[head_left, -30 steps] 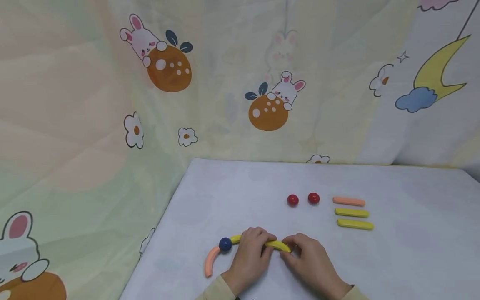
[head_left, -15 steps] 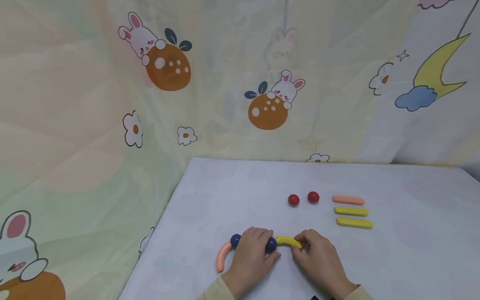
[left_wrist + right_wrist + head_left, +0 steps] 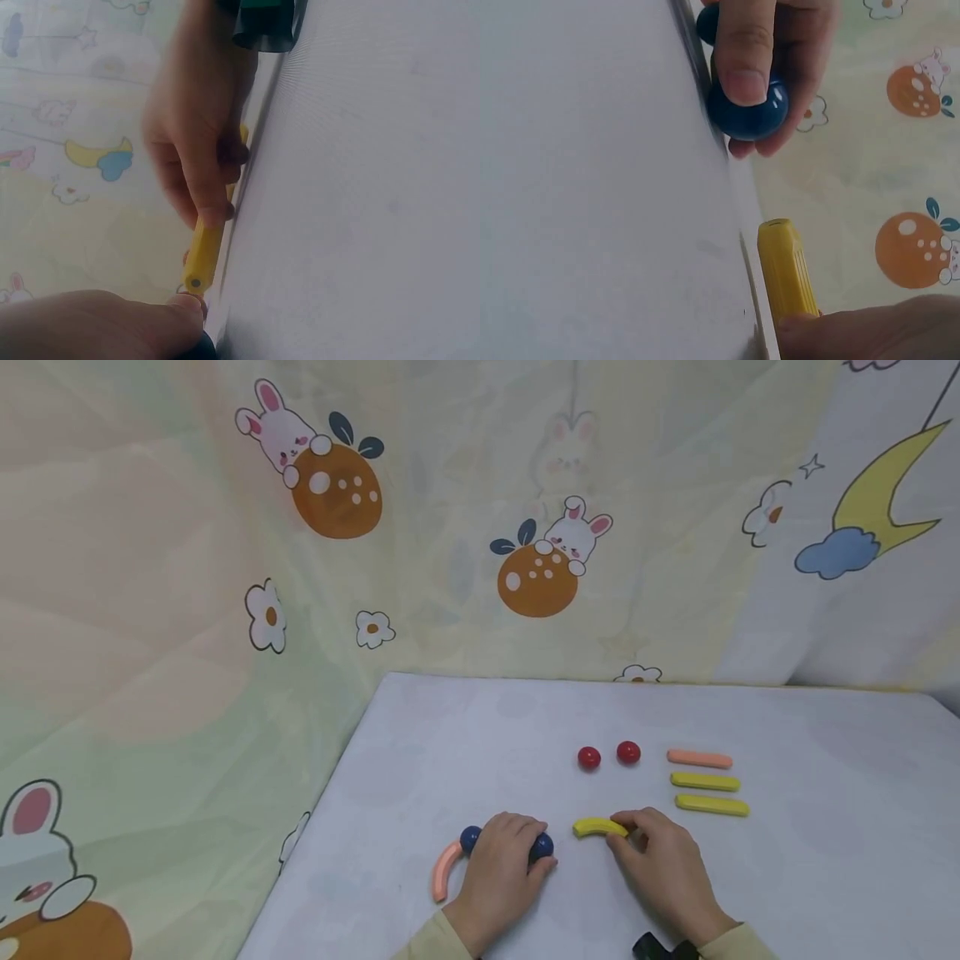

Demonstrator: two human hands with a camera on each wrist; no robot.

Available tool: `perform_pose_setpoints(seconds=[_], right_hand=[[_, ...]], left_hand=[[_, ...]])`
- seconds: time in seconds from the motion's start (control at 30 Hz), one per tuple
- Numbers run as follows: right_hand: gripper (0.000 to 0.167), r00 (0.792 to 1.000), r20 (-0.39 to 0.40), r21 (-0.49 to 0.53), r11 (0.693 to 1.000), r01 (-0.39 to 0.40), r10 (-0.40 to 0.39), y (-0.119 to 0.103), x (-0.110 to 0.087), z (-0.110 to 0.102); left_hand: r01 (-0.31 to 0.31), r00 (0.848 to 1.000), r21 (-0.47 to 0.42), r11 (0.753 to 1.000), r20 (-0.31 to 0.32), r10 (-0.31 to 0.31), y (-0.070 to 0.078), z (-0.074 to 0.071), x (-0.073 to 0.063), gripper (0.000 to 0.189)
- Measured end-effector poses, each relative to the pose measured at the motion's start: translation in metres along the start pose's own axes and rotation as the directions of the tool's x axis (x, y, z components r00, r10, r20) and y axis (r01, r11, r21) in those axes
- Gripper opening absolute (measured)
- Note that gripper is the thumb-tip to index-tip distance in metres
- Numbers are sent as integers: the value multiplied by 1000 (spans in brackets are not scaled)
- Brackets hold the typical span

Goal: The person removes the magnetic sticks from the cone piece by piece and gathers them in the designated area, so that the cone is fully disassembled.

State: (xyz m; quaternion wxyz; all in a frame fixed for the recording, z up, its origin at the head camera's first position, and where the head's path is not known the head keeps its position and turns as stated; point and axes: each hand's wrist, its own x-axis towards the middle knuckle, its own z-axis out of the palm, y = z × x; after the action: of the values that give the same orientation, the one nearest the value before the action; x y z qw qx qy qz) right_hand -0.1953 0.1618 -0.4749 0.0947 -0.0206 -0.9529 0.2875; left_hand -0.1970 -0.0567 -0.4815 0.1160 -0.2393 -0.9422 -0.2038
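Observation:
My left hand (image 3: 498, 881) grips a blue ball (image 3: 542, 846), its thumb pressed on the ball (image 3: 748, 112) in the right wrist view. At the left side of that hand sits another blue ball (image 3: 470, 839), and a curved pink stick (image 3: 446, 872) meets it. What lies between the two balls is hidden under the hand. My right hand (image 3: 667, 864) pinches the right end of a curved yellow stick (image 3: 597, 827). A dark round spot shows on the free end of this stick (image 3: 204, 259) in the left wrist view. A gap separates it from the gripped ball.
On the white table (image 3: 465, 735), two red balls (image 3: 589, 758) lie farther back. Right of them are a straight pink stick (image 3: 700, 758) and two straight yellow sticks (image 3: 705, 781), laid in a row. A cloth with cartoon rabbits (image 3: 435, 527) hangs behind the table.
The right hand has drawn the curved yellow stick away to the right, off the blue ball it met half a second ago. Earlier, the left hand and the pieces by it shifted slightly right.

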Motion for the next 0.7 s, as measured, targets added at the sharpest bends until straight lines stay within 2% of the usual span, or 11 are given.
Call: perform_pose_setpoints(seconds=[0.17,0.3,0.53,0.7], right_hand=[[28,997,-70,-1,1000,20,-20,13,5,-5],[28,995,-104,-14,1000,-3,1,22,10,-9],[26,996,-50,-37,997,-71,69,28,9,-24],[26,997,-38,-64,995,-71,69,33,7,-31]], left_hand=[[-13,1000,4,1000,-11,13,0,0,0,39],[-10,1000,5,1000,-15,11,-1,0,-1,38],[-42,998,1,999,-56,42,-2,2,-1,37],[-57,995,3,998,-86,57,-2,3,-1,36]])
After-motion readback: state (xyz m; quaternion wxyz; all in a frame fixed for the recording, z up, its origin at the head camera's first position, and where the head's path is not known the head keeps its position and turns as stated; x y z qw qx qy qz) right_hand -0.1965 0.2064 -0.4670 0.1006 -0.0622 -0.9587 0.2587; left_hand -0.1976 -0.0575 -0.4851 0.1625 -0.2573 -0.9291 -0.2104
